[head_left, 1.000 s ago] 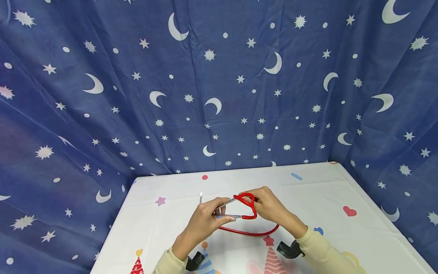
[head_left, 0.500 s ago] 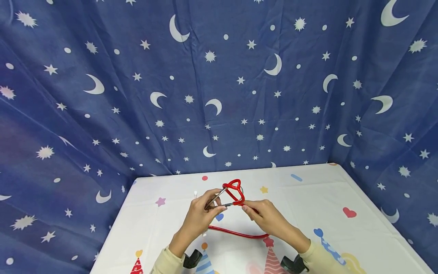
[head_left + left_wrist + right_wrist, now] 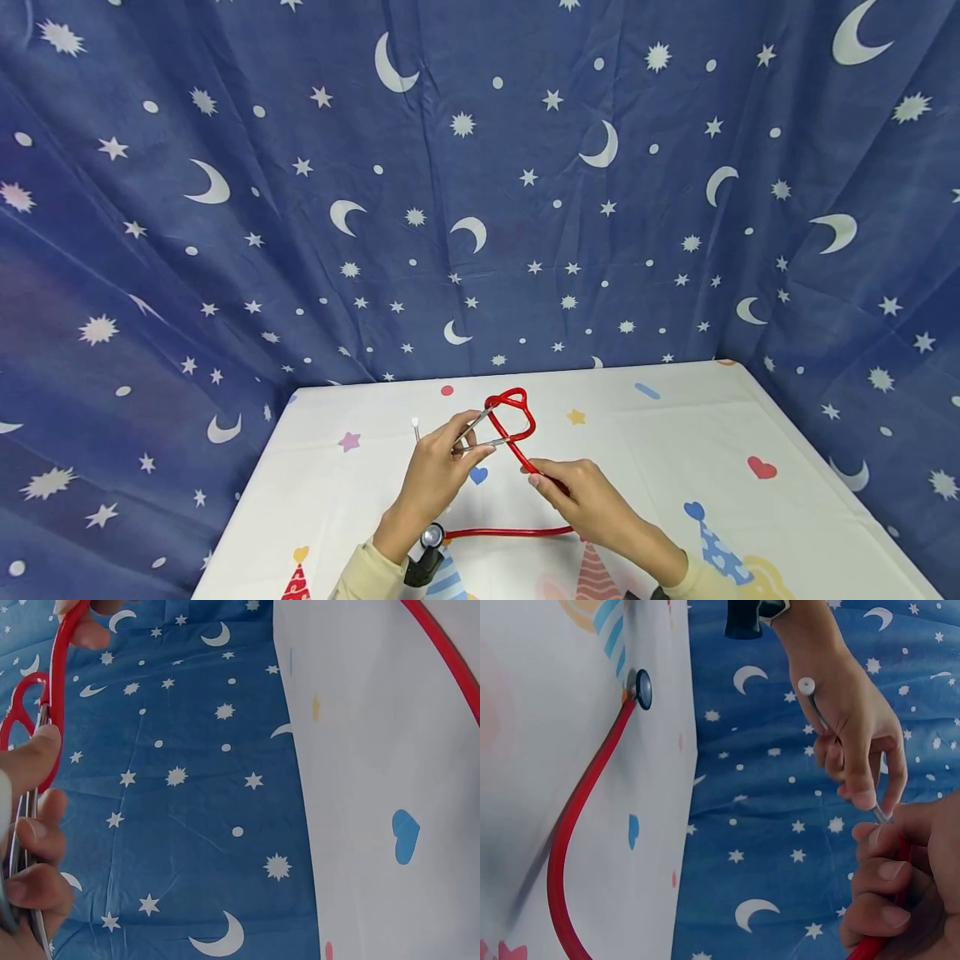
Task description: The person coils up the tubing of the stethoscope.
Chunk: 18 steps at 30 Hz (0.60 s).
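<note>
Since the frame half a second ago, the right hand (image 3: 596, 500) has moved toward about half past four in the head view, a longer stretch of tube shows between it and the loop, and the round silver metal chest piece with a dark rim (image 3: 432, 535) has come into sight. The red-tubed stethoscope with thin silver metal ear tubes (image 3: 475, 423) is held in both hands above the white tablecloth with coloured party prints (image 3: 675, 433). The left hand (image 3: 441, 468) grips the ear tubes between thumb and curled fingers; one white eartip (image 3: 415, 422) sticks out at its eleven o'clock. At its two o'clock stands the loop of glossy red tubing (image 3: 533, 421). The right hand, at the loop's half past four, pinches the tube with its fingers curled round it. The chest piece sits at the left hand's six o'clock; whether it touches the cloth I cannot tell.
</note>
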{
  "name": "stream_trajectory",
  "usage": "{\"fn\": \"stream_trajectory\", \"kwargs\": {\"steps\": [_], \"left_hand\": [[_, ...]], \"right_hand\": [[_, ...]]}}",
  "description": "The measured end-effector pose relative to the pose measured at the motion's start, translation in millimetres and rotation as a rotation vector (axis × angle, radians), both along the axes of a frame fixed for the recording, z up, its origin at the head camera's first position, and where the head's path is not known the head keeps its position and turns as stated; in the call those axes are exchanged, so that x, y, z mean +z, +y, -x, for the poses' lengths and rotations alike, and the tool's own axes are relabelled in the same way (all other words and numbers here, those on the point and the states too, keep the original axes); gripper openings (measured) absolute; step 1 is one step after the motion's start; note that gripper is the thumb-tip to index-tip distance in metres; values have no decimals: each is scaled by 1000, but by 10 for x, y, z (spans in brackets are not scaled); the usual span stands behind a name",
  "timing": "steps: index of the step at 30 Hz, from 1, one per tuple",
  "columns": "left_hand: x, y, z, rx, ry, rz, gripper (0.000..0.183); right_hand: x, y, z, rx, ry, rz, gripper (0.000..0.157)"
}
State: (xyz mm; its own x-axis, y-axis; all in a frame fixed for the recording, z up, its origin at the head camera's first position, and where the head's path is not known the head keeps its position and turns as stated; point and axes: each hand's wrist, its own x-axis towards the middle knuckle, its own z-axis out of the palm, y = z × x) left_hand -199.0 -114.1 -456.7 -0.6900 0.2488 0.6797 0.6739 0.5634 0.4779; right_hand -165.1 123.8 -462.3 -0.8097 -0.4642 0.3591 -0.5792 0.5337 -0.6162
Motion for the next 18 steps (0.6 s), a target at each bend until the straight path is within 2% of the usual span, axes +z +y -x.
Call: {"fn": "stream_trajectory", "kwargs": {"steps": [4,10,13,18], "left_hand": [[-8,29,-2,16,-3,3,45],[-35,74,10,28,-50,-61,44],[-51,62,43,72,-61,-70,45],[-121,-28,122,161,-25,-28,45]], "right_hand": [[11,-4,-33,4,23,2,32],[34,-10,-71,0,9,-1,34],[59,4,-102,3,7,4,34],[109,51,-153,13,-1,13,31]]}}
